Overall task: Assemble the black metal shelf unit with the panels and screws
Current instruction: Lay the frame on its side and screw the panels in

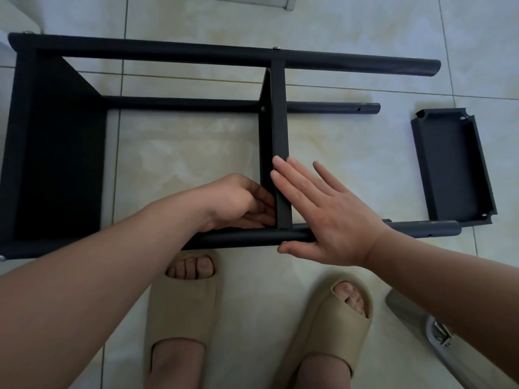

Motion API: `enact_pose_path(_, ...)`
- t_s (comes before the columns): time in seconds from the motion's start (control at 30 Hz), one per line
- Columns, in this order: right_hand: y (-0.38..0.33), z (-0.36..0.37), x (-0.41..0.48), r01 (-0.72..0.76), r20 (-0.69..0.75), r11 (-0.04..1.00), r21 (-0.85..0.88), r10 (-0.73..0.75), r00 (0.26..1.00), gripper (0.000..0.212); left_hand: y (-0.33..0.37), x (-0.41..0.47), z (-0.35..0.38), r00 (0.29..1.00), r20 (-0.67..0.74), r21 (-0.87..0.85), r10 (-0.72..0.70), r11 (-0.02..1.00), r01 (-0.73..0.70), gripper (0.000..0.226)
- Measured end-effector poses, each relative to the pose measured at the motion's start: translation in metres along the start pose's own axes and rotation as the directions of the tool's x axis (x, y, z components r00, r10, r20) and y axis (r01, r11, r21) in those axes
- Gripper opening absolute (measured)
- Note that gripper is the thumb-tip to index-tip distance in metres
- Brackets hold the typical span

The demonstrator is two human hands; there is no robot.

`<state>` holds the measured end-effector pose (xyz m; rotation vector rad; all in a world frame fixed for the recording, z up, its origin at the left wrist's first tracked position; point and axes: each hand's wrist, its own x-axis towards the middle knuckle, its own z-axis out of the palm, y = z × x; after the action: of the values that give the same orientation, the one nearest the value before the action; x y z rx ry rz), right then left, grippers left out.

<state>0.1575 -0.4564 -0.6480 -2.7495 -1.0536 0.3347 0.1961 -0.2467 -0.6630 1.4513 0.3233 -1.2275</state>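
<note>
Beige slippers (182, 310) nearest, on tile. Shelf frame lies on its side, near post (238, 239) just beyond. Left hand (238, 200): fingers curled into the corner where middle panel (279, 122) meets post; any contents hidden. Right hand (323, 217) flat, fingers straight against the panel's right face. Loose panel (452, 167) farther right, apart.

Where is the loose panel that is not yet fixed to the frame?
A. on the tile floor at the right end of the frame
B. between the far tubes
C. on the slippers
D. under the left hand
A: the loose panel lies hollow side up on the floor, while the left hand and right hand are at the middle panel.
</note>
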Motion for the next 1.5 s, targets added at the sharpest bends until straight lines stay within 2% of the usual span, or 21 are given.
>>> enact_pose_path(0.13,0.0,0.001,0.0,-0.007,-0.015,1.0,0.007,0.007,1.0,0.098,-0.004,0.002,-0.002,0.999,0.033,-0.017,0.037,0.999,-0.036,0.02)
enact_pose_path(0.27,0.001,0.001,0.0,-0.012,-0.015,1.0,0.005,0.012,1.0,0.098,-0.006,0.002,-0.003,0.998,0.007,0.018,0.067,0.998,-0.067,0.011)
enact_pose_path(0.4,0.001,0.002,0.0,-0.017,-0.019,1.0,0.013,0.017,1.0,0.099,-0.006,0.005,-0.004,0.992,-0.048,0.111,0.112,0.988,-0.106,0.016)
enact_pose_path(0.7,0.001,0.001,0.003,-0.021,-0.017,1.0,-0.001,0.021,1.0,0.098,-0.001,0.006,0.0,0.989,0.014,0.238,0.145,0.961,-0.144,0.016)
enact_pose_path(0.83,0.001,0.001,0.003,-0.025,-0.01,1.0,-0.013,0.025,1.0,0.098,-0.001,0.012,0.002,0.996,0.045,0.102,0.078,0.991,-0.082,0.015)
enact_pose_path(1.03,0.001,0.0,0.004,-0.029,-0.014,0.999,-0.014,0.029,0.999,0.098,-0.005,0.016,-0.005,0.977,0.207,-0.066,-0.046,0.996,0.061,0.027)
enact_pose_path(1.33,0.001,0.0,0.004,-0.033,-0.018,0.999,-0.007,0.033,0.999,0.099,-0.003,0.015,-0.007,0.951,0.288,-0.117,-0.115,0.981,0.154,0.018)
enact_pose_path(1.5,0.001,0.0,0.005,-0.037,-0.023,0.999,0.002,0.037,0.999,0.099,-0.004,0.015,-0.006,0.972,0.226,-0.082,-0.067,0.993,0.088,0.022)
